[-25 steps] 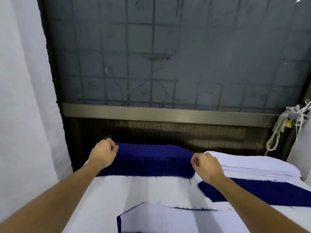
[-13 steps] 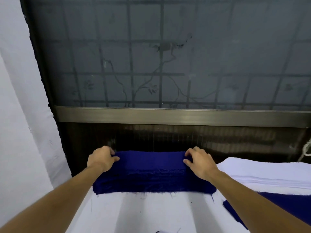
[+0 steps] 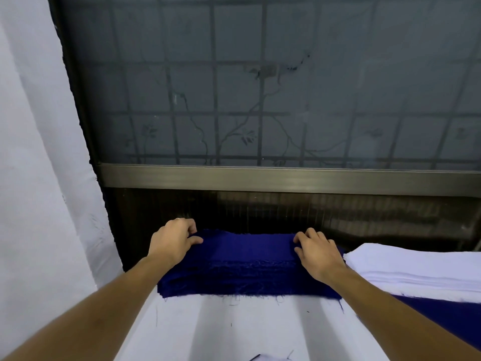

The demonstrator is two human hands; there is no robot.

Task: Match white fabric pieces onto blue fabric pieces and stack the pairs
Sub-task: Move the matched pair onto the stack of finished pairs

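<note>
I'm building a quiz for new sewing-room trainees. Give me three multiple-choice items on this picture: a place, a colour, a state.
1. Seen from the blue stack, the white stack lies: A left; B right; C on top.
2. The left hand and right hand touch fabric that is: A blue; B white; C red.
3. Both hands: A hang idle; B hold scissors; C grip the blue stack's ends.
Answers: 1B, the white stack sits rightward; 2A, fingers on the blue stack; 3C, curled fingers at each end.

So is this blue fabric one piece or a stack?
Stacked: the blue fabric pile shows many frayed layers along its front edge. Left hand and right hand grip its top at the far corners.
</note>
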